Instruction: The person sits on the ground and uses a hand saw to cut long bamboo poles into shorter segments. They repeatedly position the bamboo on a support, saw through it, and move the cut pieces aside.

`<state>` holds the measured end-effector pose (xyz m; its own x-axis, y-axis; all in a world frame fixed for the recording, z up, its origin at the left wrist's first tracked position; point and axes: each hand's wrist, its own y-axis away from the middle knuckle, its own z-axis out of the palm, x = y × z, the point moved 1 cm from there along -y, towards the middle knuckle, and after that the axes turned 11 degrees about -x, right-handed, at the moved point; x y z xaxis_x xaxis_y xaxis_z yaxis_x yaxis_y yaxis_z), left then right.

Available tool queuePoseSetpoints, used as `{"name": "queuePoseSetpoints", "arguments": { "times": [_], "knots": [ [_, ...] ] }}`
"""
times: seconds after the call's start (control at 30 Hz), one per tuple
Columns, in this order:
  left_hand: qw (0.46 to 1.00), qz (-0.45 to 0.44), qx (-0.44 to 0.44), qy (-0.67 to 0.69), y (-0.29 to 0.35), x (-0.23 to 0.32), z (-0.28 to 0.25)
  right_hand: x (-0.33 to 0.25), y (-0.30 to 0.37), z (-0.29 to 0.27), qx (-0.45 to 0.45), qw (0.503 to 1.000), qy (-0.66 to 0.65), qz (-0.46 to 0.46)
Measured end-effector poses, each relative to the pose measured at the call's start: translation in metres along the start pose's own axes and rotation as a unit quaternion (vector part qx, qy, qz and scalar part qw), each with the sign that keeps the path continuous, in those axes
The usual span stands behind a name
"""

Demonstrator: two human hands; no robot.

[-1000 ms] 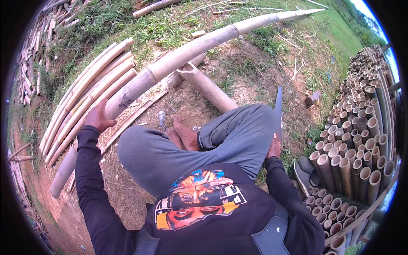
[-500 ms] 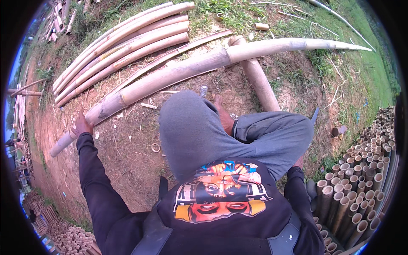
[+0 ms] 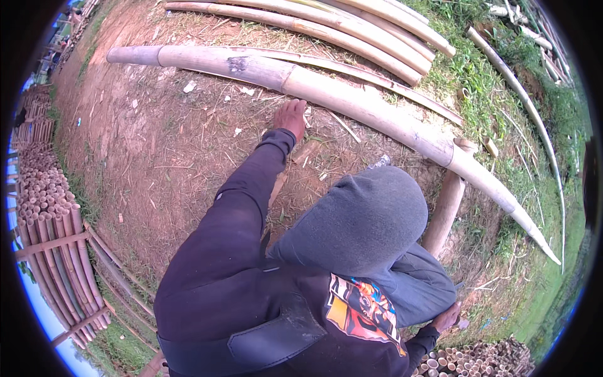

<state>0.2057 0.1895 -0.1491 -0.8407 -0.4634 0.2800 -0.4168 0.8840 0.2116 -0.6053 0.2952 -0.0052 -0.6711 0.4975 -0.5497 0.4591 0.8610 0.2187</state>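
A long bamboo pole [image 3: 367,113] spans the littered ground [image 3: 188,144], its narrower stretch crossing a shorter bamboo length [image 3: 446,210] that apparently serves as a prop, keeping that end raised. The left hand [image 3: 290,117], open with fingers extended, lies at the pole's near edge, perhaps for steadying, contact uncertain; the right hand [image 3: 448,317] is beside the bent knee [image 3: 436,292], its grip not discernible. Beyond, several poles [image 3: 377,58] lie side by side.

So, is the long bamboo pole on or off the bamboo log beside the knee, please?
On, it seems: the long bamboo pole crosses over the bamboo log, partly hiding it.
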Motion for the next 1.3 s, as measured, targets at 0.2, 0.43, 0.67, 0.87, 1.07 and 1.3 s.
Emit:
{"name": "queuePoseSetpoints", "arguments": {
  "times": [0.2,0.43,0.67,0.87,1.07,1.3],
  "knots": [
    [1.0,-0.016,0.019,-0.003,-0.061,0.022,-0.01,-0.06,0.017,0.009,-0.03,0.999,0.025,-0.014],
    [0.996,0.026,-0.084,0.012,-0.055,0.011,-0.018,-0.157,0.015,0.024,-0.045,0.945,0.278,-0.167],
    [0.973,0.14,-0.119,-0.139,0.043,0.008,-0.025,-0.274,0.014,0.183,-0.18,0.782,0.222,-0.553],
    [0.977,0.172,-0.051,-0.118,0.09,0.022,-0.039,-0.317,0.032,0.263,-0.144,0.751,0.171,-0.621],
    [0.982,0.141,-0.036,-0.116,0.127,-0.014,-0.054,-0.274,0.016,0.241,-0.206,0.799,0.269,-0.497],
    [0.966,0.168,-0.016,-0.197,0.073,-0.013,-0.056,-0.176,-0.012,0.245,-0.331,0.887,0.165,-0.277]
  ]
}}
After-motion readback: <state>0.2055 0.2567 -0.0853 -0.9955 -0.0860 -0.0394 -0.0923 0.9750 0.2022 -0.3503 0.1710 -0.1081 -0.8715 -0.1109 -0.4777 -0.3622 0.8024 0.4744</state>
